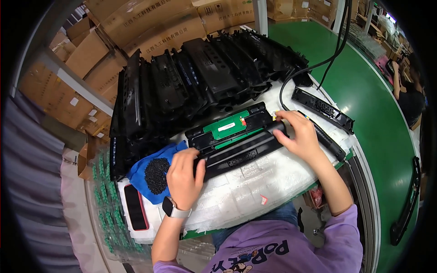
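A long black plastic cover (pixel 243 157) lies across the white-topped work surface in front of me. My left hand (pixel 184 175) is closed around its left end, thumb on the near side. At its right end my right hand (pixel 300 136) grips with curled fingers and thumb. Just behind it sits a black plastic housing (pixel 259 111) with a green circuit board (pixel 225 128) inside; a small red part shows on the board. Whether cover and housing are joined I cannot tell. Close to my right fingertips is a small white and yellow piece (pixel 274 117).
A blue cloth (pixel 144 169) holding a heap of small black screws (pixel 156 175) and a red-edged phone (pixel 136 207) lie left. Black housings (pixel 205 63) crowd the back. At right are a corded black electric screwdriver (pixel 325 139) and a black panel (pixel 322 109).
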Demonstrator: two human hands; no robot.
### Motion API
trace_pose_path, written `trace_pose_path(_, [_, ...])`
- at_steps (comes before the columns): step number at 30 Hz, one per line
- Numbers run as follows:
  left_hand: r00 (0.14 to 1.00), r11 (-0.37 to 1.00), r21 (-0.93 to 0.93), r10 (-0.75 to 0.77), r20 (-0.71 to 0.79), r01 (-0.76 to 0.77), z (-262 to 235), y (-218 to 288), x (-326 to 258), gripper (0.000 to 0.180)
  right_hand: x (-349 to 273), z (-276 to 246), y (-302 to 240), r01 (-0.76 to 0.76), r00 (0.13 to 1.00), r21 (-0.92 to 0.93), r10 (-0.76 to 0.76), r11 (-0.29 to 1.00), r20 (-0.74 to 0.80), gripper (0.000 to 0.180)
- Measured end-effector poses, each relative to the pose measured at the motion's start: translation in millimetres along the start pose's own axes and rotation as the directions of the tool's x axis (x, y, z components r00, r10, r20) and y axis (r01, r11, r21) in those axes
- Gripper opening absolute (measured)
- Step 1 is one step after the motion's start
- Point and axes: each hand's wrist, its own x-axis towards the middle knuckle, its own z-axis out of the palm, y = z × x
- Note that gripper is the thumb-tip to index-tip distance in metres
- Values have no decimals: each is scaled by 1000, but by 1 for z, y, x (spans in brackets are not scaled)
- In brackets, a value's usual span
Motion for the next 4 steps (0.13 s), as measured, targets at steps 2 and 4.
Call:
trace_pose_path(2, [992, 990, 126, -48, -113, 62, 3, -4, -1, 25, 0, 9, -3, -56, 998, -229, 56, 972, -10, 46])
trace_pose_path(4, [984, 975, 133, -178, -23, 179, 0, -4, -11, 29, -8, 14, -1, -170, 982, -196, 183, 966, 50, 46])
